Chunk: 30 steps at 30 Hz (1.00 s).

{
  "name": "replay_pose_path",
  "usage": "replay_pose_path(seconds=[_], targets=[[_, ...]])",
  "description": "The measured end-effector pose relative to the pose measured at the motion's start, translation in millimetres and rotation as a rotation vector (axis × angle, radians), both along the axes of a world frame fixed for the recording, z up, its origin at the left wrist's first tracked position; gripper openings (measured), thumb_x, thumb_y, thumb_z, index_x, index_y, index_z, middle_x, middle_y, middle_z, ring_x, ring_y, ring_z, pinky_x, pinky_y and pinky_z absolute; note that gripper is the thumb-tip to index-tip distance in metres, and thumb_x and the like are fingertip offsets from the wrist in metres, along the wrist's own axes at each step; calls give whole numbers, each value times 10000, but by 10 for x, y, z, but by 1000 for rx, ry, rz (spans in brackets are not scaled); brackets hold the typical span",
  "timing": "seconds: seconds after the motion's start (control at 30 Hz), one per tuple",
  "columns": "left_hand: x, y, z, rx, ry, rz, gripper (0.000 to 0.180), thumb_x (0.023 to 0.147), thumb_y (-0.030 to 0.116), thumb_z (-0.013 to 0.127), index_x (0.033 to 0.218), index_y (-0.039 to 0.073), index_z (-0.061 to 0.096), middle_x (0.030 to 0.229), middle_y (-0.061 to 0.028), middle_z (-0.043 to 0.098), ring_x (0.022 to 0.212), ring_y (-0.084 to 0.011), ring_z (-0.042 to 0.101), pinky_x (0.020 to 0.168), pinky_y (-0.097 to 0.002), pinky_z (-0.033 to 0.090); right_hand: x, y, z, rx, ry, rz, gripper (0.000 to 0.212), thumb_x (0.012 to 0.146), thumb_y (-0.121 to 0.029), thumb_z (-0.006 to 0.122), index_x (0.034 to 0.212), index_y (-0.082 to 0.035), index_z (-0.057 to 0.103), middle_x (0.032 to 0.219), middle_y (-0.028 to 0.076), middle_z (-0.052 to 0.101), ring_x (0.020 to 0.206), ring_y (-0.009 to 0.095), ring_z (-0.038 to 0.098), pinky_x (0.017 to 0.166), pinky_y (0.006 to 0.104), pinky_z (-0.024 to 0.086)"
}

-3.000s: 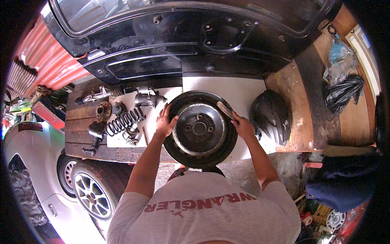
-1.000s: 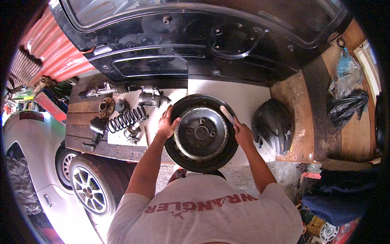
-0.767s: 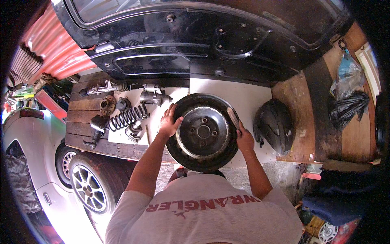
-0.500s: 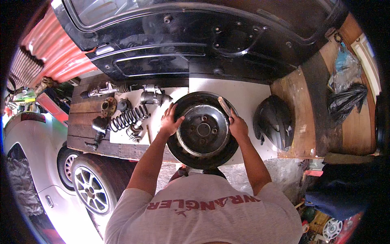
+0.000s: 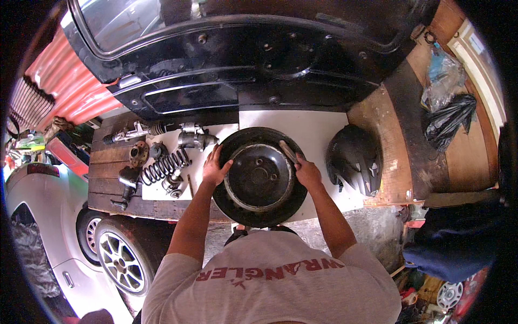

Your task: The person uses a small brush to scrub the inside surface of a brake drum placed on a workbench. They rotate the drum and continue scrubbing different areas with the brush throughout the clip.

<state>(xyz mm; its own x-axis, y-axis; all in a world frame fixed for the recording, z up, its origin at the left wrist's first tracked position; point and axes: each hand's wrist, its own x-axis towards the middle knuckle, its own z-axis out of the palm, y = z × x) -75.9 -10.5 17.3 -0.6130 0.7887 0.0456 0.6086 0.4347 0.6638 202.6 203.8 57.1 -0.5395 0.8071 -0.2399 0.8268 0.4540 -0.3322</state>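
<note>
A black steel wheel rim point(image 5: 253, 181) without a tyre is between my hands, over the near edge of the workbench. Its face has a worn, bare-metal ring and bolt holes in the middle. My left hand point(image 5: 217, 170) grips its left side, fingers stretched along the outer edge and thumb on the face. At its right side, my right hand point(image 5: 307, 171) is closed round a flat, narrow, light-coloured strip or tool point(image 5: 288, 151), which lies against the rim. Its exact kind is unclear. Some right fingers are hidden behind the strip and rim.
Left on the bench lie a coil spring point(image 5: 166, 166), a starter-like motor point(image 5: 195, 137), a steering rack point(image 5: 137, 130) and a hub point(image 5: 138, 154). A black helmet point(image 5: 353, 162) sits right. Behind stands a black car panel point(image 5: 199, 81); spoked wheel point(image 5: 121, 262) lower left.
The view has shifted slightly, moving the scene left and down. The wheel rim appears tilted a little differently, its centre darker. Both hands keep their hold.
</note>
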Motion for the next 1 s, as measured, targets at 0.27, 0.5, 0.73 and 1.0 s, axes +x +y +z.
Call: replay_pose_path(seconds=[0.27, 0.5, 0.73, 1.0], targets=[[-11, -29, 0, 16, 5, 7, 781, 840, 499, 608, 1446, 90, 334, 1500, -161, 333, 1334, -363, 367, 1092, -437, 325, 236, -200, 168, -67, -38, -27, 471, 935, -303, 515, 1397, -237, 457, 1030, 234, 657, 956, 412, 633, 862, 495, 501], [-43, -20, -89, 57, 15, -36, 799, 856, 558, 572, 1459, 103, 312, 1482, -207, 344, 1335, -394, 364, 1097, -456, 317, 452, -453, 60, -51, -68, -127, 483, 935, -296, 521, 1405, -219, 447, 1024, 248, 653, 967, 414, 631, 853, 506, 496], [-41, -9, -87, 51, 13, -45, 765, 846, 520, 595, 1436, 98, 353, 1522, -155, 294, 1335, -378, 357, 1083, -458, 330, -56, -183, 192, -28, -68, -69, 488, 933, -317, 511, 1407, -226, 442, 1068, 241, 647, 1000, 421, 618, 882, 500, 486], [-41, -27, -107, 19, 17, -42, 732, 847, 508, 596, 1421, 109, 379, 1527, -145, 282, 1342, -376, 346, 1083, -467, 327, 356, -669, 137, -92, -36, -269, 505, 927, -284, 536, 1416, -211, 432, 1060, 249, 648, 984, 424, 622, 867, 490, 494]])
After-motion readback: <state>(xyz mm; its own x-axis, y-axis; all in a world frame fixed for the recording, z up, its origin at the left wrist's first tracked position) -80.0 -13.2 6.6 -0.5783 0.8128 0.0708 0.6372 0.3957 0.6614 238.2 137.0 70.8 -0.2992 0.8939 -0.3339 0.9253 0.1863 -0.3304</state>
